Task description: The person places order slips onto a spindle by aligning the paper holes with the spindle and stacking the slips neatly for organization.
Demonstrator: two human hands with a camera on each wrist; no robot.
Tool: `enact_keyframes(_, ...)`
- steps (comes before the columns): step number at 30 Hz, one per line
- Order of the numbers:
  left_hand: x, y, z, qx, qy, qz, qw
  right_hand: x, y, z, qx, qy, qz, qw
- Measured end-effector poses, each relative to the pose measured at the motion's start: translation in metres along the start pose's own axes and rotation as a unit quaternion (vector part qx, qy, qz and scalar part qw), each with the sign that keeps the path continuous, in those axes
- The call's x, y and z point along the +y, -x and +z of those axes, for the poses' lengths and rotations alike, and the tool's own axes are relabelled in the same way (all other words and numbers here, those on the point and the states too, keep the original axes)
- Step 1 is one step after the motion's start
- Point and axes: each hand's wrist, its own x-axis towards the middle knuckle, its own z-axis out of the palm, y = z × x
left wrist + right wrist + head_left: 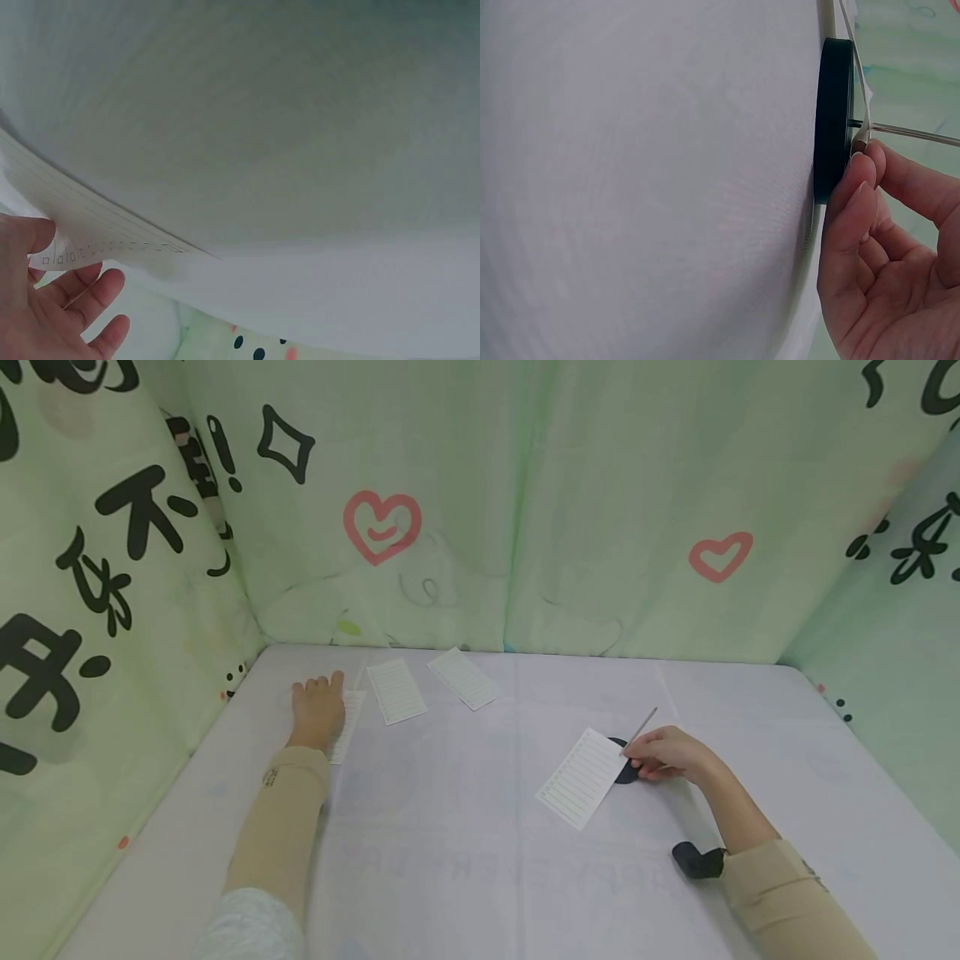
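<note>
In the head view my right hand (pixel 671 753) pinches the edge of a white lined card (pixel 577 781) at a receipt spike with a round black base (pixel 624 772). The right wrist view shows the spike's thin metal rod (pixel 915 134) passing through the card, close above the base (pixel 834 120). Thumb and forefinger hold the card right beside the rod. At the far left of the table my left hand (pixel 318 714) holds another lined card (pixel 350 727). Its thumb lies over a bent corner of that card (pixel 90 225) in the left wrist view, with fingers behind.
Two more lined cards, one left (pixel 397 691) and one right (pixel 462 678), lie near the table's back edge. Pale green curtains (pixel 600 510) with printed hearts and lettering enclose the white table (pixel 427 860). A black wrist device (pixel 697 860) sits at the right sleeve.
</note>
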Motion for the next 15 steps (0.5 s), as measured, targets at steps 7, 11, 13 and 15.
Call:
enact_keyframes(7,0.0020,-0.0033,0.0029,0.000,-0.009,0.009,0.9999,-0.0013,0.0013,0.0009,0.004,0.001,0.004,1.0000)
enact_keyframes(11,0.0011,-0.0020,0.0000,0.005,0.010,0.006,0.9999,-0.0018,0.0015,0.0010,0.004,0.002,0.005,1.0000)
enact_keyframes(13,-0.0004,-0.0011,-0.0022,0.010,0.045,-0.002,0.9990,-0.0020,0.0015,0.0009,0.004,0.002,0.006,1.0000)
enact_keyframes(15,-0.0023,-0.0004,-0.0047,0.011,0.099,-0.016,0.9949,-0.0018,0.0014,0.0009,0.003,0.002,0.005,1.0000)
